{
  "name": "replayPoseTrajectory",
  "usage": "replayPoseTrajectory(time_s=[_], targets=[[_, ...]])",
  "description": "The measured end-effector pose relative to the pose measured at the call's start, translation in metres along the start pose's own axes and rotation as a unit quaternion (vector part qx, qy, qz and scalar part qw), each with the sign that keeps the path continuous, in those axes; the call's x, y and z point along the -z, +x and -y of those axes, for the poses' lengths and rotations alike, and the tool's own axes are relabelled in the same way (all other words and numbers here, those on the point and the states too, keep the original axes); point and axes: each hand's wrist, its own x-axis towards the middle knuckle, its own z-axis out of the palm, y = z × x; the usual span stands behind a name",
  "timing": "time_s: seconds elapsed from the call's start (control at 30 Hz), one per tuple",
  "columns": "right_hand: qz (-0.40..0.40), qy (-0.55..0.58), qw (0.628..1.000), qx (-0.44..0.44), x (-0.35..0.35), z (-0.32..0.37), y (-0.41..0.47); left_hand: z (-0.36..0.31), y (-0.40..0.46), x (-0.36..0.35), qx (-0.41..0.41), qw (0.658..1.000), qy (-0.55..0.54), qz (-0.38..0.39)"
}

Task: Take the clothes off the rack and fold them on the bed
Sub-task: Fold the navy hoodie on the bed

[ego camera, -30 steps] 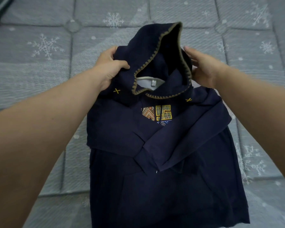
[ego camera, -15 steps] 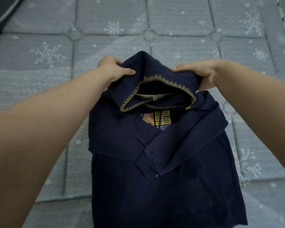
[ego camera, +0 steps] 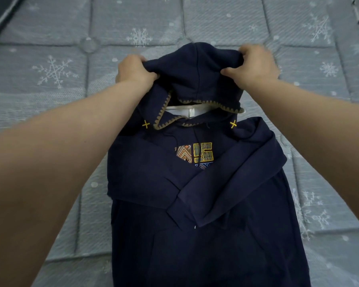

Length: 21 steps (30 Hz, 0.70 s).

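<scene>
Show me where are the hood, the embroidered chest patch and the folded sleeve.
hood [ego camera: 197, 73], head view, on its back seam panel.
embroidered chest patch [ego camera: 195, 155], head view, on its middle.
folded sleeve [ego camera: 226, 183], head view, on its forearm part.

Dim, flat, cool light; soft shadows, edges bowed, forearms slightly blurred.

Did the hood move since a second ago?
Yes. The hood stood open before; now both hands fold it forward, down toward the chest patch, which stays on the bed.
</scene>
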Motion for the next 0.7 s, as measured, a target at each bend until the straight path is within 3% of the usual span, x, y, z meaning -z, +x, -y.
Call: replayPoseTrajectory(time_s=[0.07,0.17,0.27,0.33,0.4,0.5,0.7], targets=[[0.045,0.061,0.997,-0.012,-0.007,-0.001,0.008,0.001,0.006,-0.001,-0.008,0.998,0.055,0.003],[0.129,0.252,0.956,-0.074,-0.023,-0.002,0.017,-0.002,0.011,-0.003,-0.004,0.990,0.140,-0.028],[0.145,0.298,0.942,-0.052,-0.042,-0.005,0.024,-0.004,0.020,-0.011,-0.005,0.987,0.157,-0.018],[0.150,0.318,0.935,-0.050,-0.052,-0.009,0.027,-0.002,0.026,-0.022,0.023,1.000,0.013,0.001],[0.156,0.362,0.916,-0.069,-0.060,-0.013,0.031,0.007,0.034,-0.036,0.087,0.986,-0.140,0.007],[0.183,0.455,0.865,-0.105,-0.070,-0.017,0.035,0.012,0.036,-0.051,0.149,0.943,-0.296,0.026],[0.195,0.591,0.773,-0.124,-0.077,-0.034,0.023,0.024,0.028,-0.057,0.171,0.844,-0.505,0.063]])
